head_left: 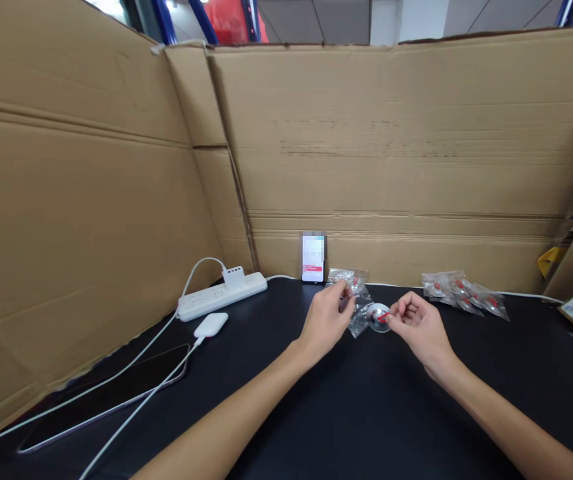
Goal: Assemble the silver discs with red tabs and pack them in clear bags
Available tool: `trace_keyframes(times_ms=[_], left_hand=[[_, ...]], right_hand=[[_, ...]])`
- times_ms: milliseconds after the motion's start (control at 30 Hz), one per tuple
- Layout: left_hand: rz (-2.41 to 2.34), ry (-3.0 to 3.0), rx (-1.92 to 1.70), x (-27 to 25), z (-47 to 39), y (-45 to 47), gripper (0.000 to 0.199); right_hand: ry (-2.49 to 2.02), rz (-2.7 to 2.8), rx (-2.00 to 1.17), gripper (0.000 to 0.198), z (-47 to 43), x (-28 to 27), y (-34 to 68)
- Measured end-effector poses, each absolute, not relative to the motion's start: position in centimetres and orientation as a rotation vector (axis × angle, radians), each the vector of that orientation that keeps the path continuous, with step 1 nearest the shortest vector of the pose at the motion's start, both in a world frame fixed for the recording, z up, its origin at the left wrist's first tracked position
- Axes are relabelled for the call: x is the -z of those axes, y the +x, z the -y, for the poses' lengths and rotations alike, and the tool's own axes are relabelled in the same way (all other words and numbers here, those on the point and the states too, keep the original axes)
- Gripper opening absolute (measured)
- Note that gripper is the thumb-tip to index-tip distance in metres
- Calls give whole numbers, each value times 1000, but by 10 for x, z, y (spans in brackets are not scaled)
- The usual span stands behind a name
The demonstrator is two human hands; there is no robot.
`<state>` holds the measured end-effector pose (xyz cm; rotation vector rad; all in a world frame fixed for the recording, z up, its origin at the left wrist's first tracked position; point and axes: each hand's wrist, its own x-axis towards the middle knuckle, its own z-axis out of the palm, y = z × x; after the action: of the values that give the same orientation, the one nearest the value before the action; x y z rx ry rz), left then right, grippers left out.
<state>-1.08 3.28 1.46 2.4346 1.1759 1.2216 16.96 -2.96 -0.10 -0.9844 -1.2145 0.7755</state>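
Near the middle of the black table, my right hand (pixel 419 327) pinches the red tab of a round, shiny, clear disc (pixel 379 318), possibly a suction cup. My left hand (pixel 327 317) is closed, with thumb and fingers curled together at the edge of a crinkled clear plastic bag (pixel 360 321). That bag reaches from my left fingertips to beside the disc. Just behind my left hand lie more clear bags (pixel 349 277) with a bit of red inside. My left fingers partly cover them.
Several bagged pieces with red parts (pixel 461 292) lie at the back right. A lit phone (pixel 313 259) leans against the cardboard wall (pixel 391 133). On the left are a power strip (pixel 221 295), a white charger puck (pixel 211 325), a dark tablet (pixel 106 400) and white cables.
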Motion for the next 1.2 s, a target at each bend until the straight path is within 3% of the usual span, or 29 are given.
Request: trace_keyframes(times_ms=[667, 767, 900, 1200], left_hand=[[-661, 1718, -1220, -21, -17, 3, 24], [-623, 1640, -1161, -15, -21, 5, 27], [-560, 1479, -981, -9, -25, 6, 45], [-445, 1333, -710, -3, -21, 5, 45]], right_hand=[[-923, 856, -914, 39, 18, 8, 189], [-907, 907, -929, 39, 20, 6, 187], [-932, 1058, -892, 37, 24, 3, 185], [-1008, 1383, -835, 30, 23, 6, 189]])
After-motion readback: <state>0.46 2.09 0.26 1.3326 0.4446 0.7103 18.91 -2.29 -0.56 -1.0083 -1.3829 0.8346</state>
